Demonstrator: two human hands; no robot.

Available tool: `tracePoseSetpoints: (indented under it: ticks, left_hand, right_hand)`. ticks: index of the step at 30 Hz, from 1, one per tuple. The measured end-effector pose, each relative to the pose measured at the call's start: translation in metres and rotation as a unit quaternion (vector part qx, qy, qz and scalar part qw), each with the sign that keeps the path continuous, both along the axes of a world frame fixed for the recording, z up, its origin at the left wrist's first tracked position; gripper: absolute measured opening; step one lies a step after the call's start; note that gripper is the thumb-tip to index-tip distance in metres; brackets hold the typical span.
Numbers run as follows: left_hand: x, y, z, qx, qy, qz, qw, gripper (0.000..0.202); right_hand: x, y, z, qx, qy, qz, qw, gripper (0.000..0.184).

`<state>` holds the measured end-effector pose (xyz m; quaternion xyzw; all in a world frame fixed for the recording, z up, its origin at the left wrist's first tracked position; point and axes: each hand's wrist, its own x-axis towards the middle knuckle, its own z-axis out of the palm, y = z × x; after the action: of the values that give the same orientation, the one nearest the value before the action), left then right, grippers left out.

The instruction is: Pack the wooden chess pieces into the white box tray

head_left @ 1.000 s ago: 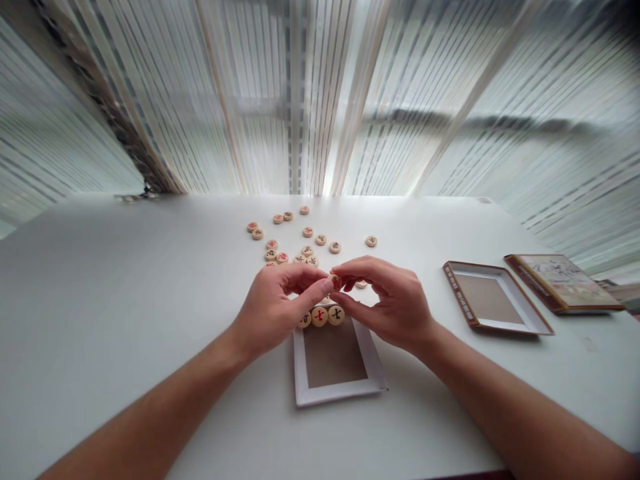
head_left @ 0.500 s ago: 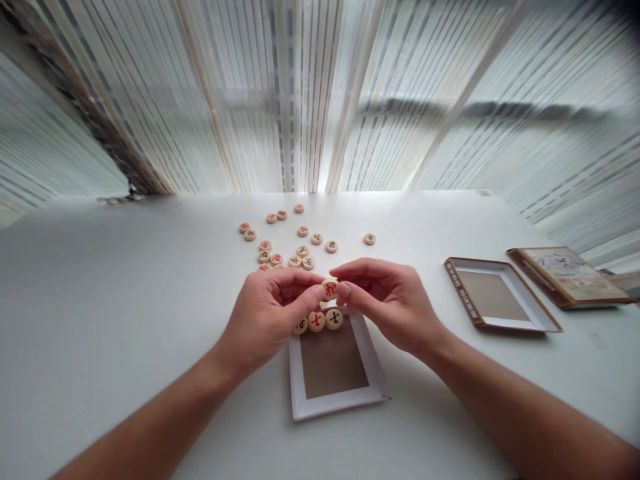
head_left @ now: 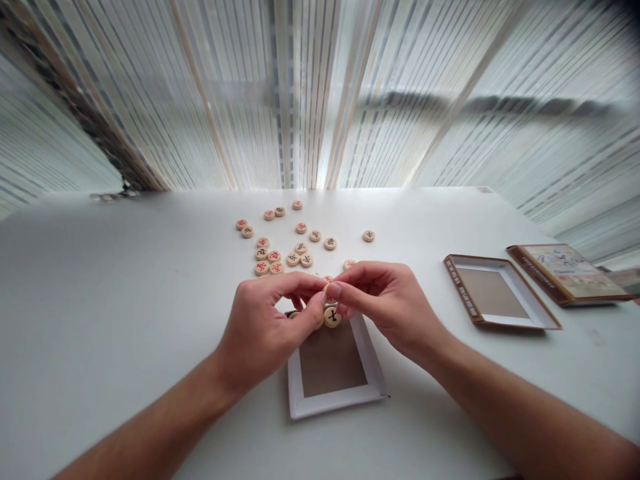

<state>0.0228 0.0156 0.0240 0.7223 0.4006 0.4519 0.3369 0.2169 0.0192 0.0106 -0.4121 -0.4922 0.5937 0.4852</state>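
A wooden xiangqi piece (head_left: 327, 287) is pinched between both hands above the far end of a shallow box tray, showing only a narrow pale edge. My left hand (head_left: 280, 310) comes from the left with thumb and index finger closed on it. From the right, my right hand (head_left: 383, 297) closes its thumb and fingertips on the same piece. Beneath the hands, a piece with a black character (head_left: 333, 317) lies at the far end of the tray (head_left: 333, 395). Other pieces beside it are partly hidden by my left fingers.
Several loose xiangqi pieces (head_left: 293, 260) lie scattered beyond the hands on the white table (head_left: 150, 300), one (head_left: 369, 236) farther right. At right are another shallow box tray (head_left: 493, 293) and a closed-looking box with a picture (head_left: 573, 270). Striped blinds (head_left: 320, 93) hang behind.
The held piece has turned from showing its red character to mostly edge-on, and my fingertips have drawn closer together around it. The view has shifted slightly.
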Motion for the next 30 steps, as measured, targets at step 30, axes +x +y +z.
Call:
tracePoseSetpoints:
  ticks: [30]
  left_hand:
    - [-0.001, 0.004, -0.009, -0.080, -0.162, -0.028, 0.983, 0.037]
  right_hand:
    - [0.004, 0.003, 0.005, -0.090, 0.084, 0.082, 0.989, 0.038]
